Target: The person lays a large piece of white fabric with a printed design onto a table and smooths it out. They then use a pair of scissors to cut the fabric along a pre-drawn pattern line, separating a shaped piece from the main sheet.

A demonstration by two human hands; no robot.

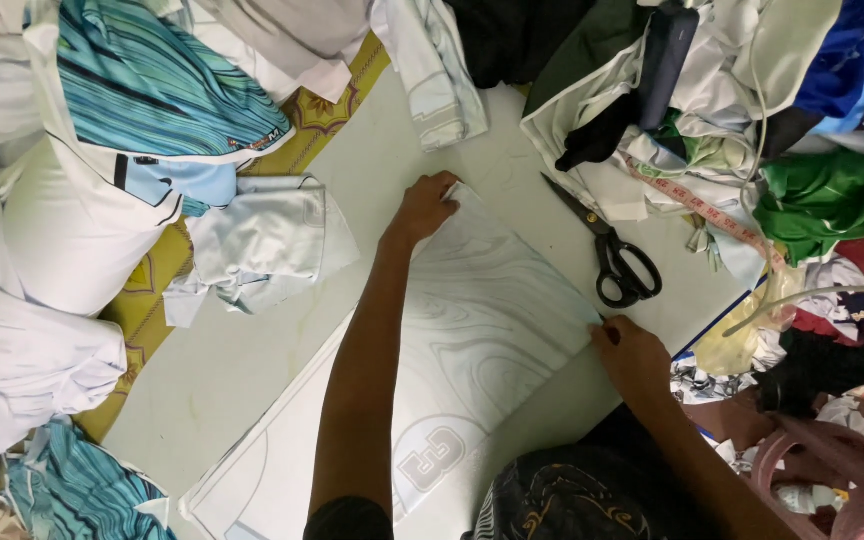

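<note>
Both hands, left hand and right hand, pinching marbled white fabric panel at centre frame; risk of creasing from uneven tension.

I count two bare hands, left and right, one pair of black-handled steel scissors at two o'clock, and one pink cloth measuring tape beyond.
</note>
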